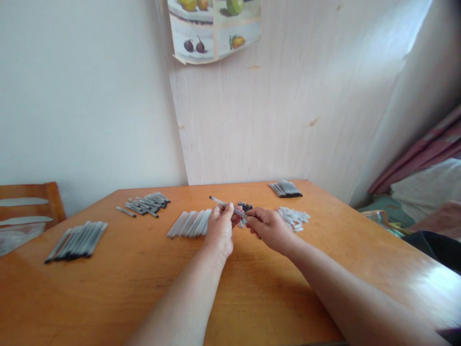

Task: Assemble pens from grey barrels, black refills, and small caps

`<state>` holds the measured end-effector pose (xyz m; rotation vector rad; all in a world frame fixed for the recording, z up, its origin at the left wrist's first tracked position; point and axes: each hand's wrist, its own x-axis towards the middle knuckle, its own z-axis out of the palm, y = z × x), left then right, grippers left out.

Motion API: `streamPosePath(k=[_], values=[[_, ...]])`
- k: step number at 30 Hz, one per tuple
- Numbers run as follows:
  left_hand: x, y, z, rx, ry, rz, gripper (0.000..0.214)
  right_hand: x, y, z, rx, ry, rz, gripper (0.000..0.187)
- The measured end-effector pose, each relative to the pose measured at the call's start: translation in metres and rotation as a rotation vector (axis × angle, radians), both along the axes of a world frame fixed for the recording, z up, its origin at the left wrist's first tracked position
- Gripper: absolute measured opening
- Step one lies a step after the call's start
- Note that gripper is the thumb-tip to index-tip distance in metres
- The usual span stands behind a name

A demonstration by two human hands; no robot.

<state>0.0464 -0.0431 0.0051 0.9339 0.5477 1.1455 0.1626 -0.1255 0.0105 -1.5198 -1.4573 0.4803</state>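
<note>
"So, in the head view, where is your pen (238,212)?"

"You have it raised between your two hands, above the wooden surface (173,288), sloping, with its dark end up and to your left."

"And how does your grip stand on each side?"

"Your left hand (220,223) is closed around the pen, thumb against it. Your right hand (266,226) pinches the other end between thumb and fingers; your fingertips cover that end, so you cannot tell its shape."

"What lies near them?"

"Just beside your left hand you have a row of clear tubes (189,224), partly hidden by it. Behind your hands you can see some dark pieces (245,206), and beyond your right hand a spread of small whitish pieces (293,217)."

"Anything farther out on your surface?"

"To your left, a neat batch of pens (77,240), dark ends towards you, and past it a looser heap of pens (147,204). At your far right, a tidy stack of pens (285,188), dark ends also facing you."
</note>
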Motion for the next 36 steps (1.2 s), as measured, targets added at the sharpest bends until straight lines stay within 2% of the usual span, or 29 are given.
streamPosePath(k=[12,23,36], values=[[0.002,-0.004,0.001,-0.011,-0.046,0.010,0.025,-0.007,-0.003,0.008,0.027,-0.045,-0.051,0.018],[0.000,0.000,0.000,0.040,0.009,0.031,0.029,-0.004,-0.001,0.006,0.004,-0.013,0.004,0.014],[-0.001,-0.001,0.001,0.110,0.011,-0.039,0.030,0.001,0.008,-0.006,-0.071,0.149,0.072,0.016]])
